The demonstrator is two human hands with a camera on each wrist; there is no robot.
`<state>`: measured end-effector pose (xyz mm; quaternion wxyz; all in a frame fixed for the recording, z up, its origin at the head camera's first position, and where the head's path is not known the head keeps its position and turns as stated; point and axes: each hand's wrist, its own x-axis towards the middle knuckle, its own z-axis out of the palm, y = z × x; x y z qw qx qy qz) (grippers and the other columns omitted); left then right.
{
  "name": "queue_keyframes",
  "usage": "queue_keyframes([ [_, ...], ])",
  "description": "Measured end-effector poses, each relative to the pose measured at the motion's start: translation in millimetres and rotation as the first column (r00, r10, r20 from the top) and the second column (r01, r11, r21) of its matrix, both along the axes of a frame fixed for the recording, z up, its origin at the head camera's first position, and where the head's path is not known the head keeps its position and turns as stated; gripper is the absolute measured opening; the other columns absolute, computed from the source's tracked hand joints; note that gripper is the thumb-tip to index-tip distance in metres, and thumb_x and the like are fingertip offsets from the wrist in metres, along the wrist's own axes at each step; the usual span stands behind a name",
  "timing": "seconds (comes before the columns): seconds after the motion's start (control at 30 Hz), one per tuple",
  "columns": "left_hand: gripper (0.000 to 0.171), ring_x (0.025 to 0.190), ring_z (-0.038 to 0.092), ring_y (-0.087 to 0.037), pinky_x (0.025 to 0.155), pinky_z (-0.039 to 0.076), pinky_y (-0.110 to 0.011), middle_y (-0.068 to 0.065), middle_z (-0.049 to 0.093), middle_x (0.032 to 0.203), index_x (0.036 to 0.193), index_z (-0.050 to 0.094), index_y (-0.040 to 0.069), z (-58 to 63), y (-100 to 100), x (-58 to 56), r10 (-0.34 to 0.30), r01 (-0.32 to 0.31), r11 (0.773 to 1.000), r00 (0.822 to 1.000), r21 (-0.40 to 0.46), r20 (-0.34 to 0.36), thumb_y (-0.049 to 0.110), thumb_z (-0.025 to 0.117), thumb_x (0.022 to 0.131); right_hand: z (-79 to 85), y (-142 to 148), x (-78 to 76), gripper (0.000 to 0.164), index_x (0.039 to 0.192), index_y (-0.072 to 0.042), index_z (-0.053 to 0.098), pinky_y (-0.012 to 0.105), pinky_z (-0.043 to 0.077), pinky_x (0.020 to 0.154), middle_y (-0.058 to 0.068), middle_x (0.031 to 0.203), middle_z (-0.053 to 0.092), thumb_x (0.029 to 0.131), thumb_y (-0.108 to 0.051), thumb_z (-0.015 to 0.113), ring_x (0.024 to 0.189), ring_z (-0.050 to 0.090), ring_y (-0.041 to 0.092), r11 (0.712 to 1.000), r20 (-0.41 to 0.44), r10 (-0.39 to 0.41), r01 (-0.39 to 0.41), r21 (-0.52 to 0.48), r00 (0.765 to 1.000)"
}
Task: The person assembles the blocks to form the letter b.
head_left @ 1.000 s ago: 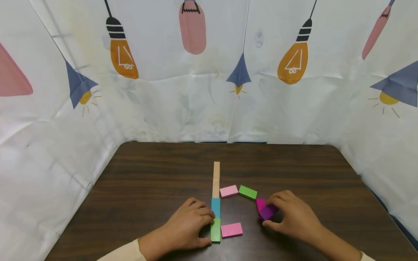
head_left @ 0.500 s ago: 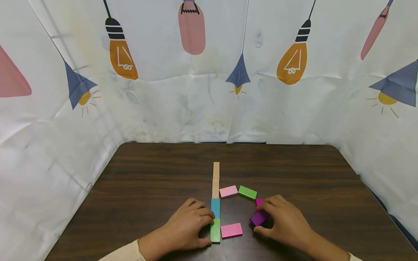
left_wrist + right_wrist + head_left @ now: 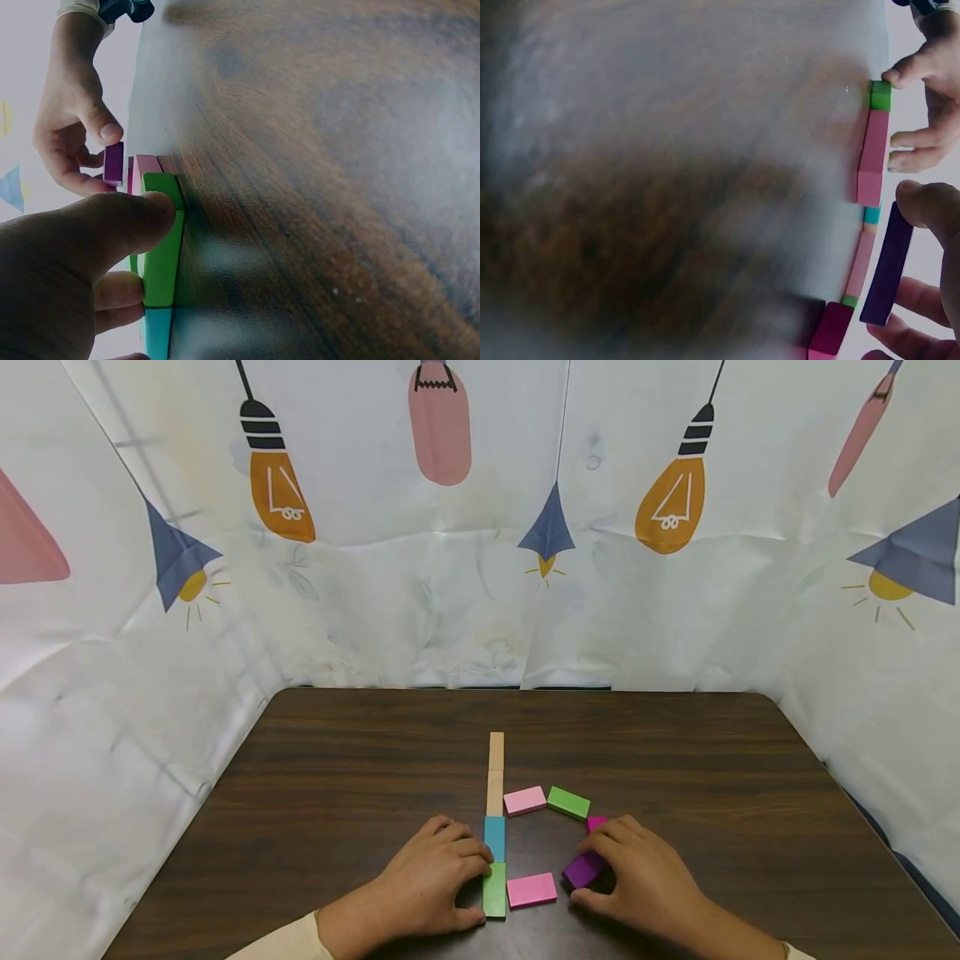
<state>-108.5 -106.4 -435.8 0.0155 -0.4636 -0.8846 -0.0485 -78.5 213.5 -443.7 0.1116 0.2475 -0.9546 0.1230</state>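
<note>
My right hand [image 3: 641,877] pinches a purple block [image 3: 582,870] between thumb and fingers. The right wrist view shows this purple block [image 3: 887,262] held off the table. It is just right of the near pink block [image 3: 532,890]. My left hand [image 3: 431,881] holds the near green block [image 3: 495,893], its thumb at the front end and fingertips by the far end. Beyond that lie a blue block [image 3: 495,839] and two tan blocks [image 3: 496,772] in one straight line. A magenta block [image 3: 596,822] is partly hidden behind my right fingers.
A light pink block [image 3: 525,800] and another green block [image 3: 568,802] curve rightward from the line of blocks toward the magenta one. Everything lies on a dark wood-grain table [image 3: 360,752]. A white printed curtain [image 3: 420,610] hangs behind the table and at its sides.
My right hand has carried the purple block left and toward me, from beside the magenta block to near the closer pink block. My left hand has stayed in place.
</note>
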Motion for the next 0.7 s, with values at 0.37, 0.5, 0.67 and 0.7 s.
queue_keyframes([
  [0.37, 0.041, 0.112, 0.057, -0.013, 0.101, 0.043, -0.046, 0.016, 0.066, 0.118, 0.111, 0.077, 0.028, -0.3, 0.4, -0.2, 0.001, -0.001, 1.000, 1.000, 0.004, -0.004, 0.061, 0.073, 0.086, -5.0, -5.5, 1.2, 0.054, 0.102, -0.027, 0.073, 0.037, 0.055, 0.082, -0.014, 0.104, 0.062, 0.072, -0.071, 0.080, 0.099, 0.055, 0.007, 0.999, 0.043, -0.031, 0.030, 0.022, 0.999],
  [0.5, 0.041, 0.112, 0.057, -0.014, 0.101, 0.043, -0.046, 0.016, 0.066, 0.118, 0.110, 0.077, 0.028, -0.9, 0.1, -0.3, 0.000, 0.000, 1.000, 1.000, 0.006, -0.012, 0.061, 0.073, 0.085, -5.9, -7.3, 1.9, 0.054, 0.102, -0.028, 0.072, 0.037, 0.055, 0.081, -0.015, 0.102, 0.061, 0.073, -0.072, 0.078, 0.097, 0.054, 0.007, 0.999, 0.059, -0.033, 0.032, 0.031, 0.998],
  [0.67, 0.041, 0.112, 0.058, -0.014, 0.101, 0.042, -0.046, 0.016, 0.066, 0.118, 0.110, 0.077, 0.028, -1.0, 0.2, -0.2, 0.002, -0.002, 1.000, 1.000, 0.004, -0.011, 0.060, 0.073, 0.085, -6.9, -8.1, 1.7, 0.054, 0.102, -0.028, 0.072, 0.036, 0.054, 0.081, -0.015, 0.102, 0.061, 0.073, -0.073, 0.078, 0.097, 0.053, 0.007, 0.999, 0.063, -0.033, 0.031, 0.039, 0.997],
  [0.7, 0.041, 0.112, 0.057, -0.014, 0.102, 0.042, -0.046, 0.016, 0.066, 0.118, 0.110, 0.077, 0.028, -0.9, 0.3, -0.1, 0.003, -0.003, 1.000, 1.000, 0.004, -0.010, 0.060, 0.073, 0.085, -7.1, -8.1, 1.6, 0.054, 0.102, -0.028, 0.072, 0.036, 0.054, 0.081, -0.015, 0.102, 0.061, 0.073, -0.073, 0.078, 0.097, 0.053, 0.007, 0.999, 0.063, -0.033, 0.030, 0.040, 0.997],
])
